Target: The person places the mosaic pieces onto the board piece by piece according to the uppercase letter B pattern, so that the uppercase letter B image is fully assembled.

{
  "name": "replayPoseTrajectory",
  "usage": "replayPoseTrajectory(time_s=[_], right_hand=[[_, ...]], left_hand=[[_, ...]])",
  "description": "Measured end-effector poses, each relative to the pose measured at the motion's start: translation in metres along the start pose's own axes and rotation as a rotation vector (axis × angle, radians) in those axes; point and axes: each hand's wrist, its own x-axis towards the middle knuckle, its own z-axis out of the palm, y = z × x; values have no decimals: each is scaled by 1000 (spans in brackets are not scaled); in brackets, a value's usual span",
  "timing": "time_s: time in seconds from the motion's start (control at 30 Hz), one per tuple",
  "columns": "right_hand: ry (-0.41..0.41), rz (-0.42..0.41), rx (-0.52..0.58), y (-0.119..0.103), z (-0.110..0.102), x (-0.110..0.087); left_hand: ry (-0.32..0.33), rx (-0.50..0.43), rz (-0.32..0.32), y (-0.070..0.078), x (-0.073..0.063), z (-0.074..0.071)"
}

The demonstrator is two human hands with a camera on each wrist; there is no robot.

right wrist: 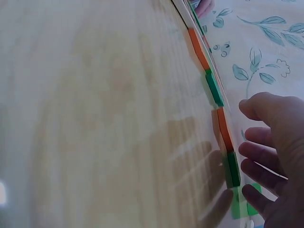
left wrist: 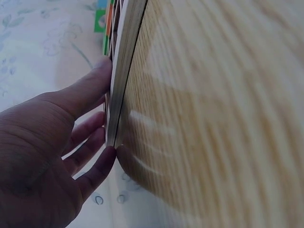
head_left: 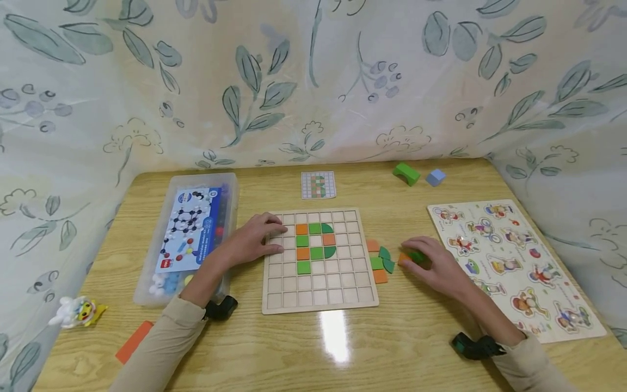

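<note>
A wooden grid board lies mid-table, with several green and orange tiles set in its squares. My left hand rests at the board's left edge. In the left wrist view its thumb and fingertips touch that edge, fingers fairly straight. Beside the board's right side lie loose tiles, some square and some rounded. Further right, my right hand is over an orange tile and a green tile. The right wrist view shows its fingers spread beside the orange tile, pinching nothing.
A small pattern card lies behind the board. To the left are a molecular model kit box, a toy figure and a red block. A picture puzzle board, a green arch block and a blue block are at right.
</note>
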Motion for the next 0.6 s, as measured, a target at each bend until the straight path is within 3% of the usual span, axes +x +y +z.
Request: replayPoseTrajectory(time_s=[0.27, 0.6], right_hand=[[-13, 62, -2, 5, -6, -9], [-2, 55, 13, 8, -9, -14]], left_hand=[[-5, -7, 3, 0, 1, 0], [5, -7, 9, -1, 2, 0]])
